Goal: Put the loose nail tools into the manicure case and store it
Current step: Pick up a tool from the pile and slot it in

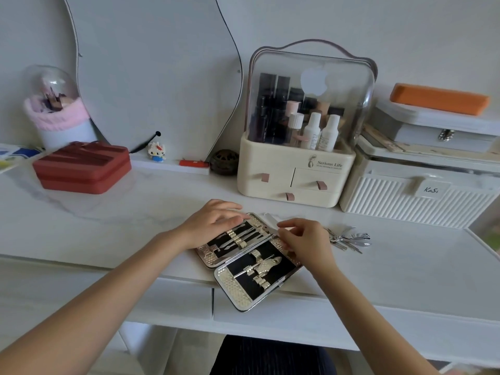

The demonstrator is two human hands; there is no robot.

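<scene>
We see a manicure case (244, 299) with a silvery woven-pattern rim and black lining, holding shiny steel tools. Right of the case lie silver loose tools (349, 239) on the white, faintly marbled table (108, 226). Behind the case stands a cream organizer (270, 171) with pink pulls; far left of it sits a dark-red box (82, 167).

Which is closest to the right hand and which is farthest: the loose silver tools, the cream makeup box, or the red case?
From the right hand:
1. Loose silver tools, just to its right on the desk.
2. Cream makeup box, behind it by the wall.
3. Red case, far off at the back left.
</scene>
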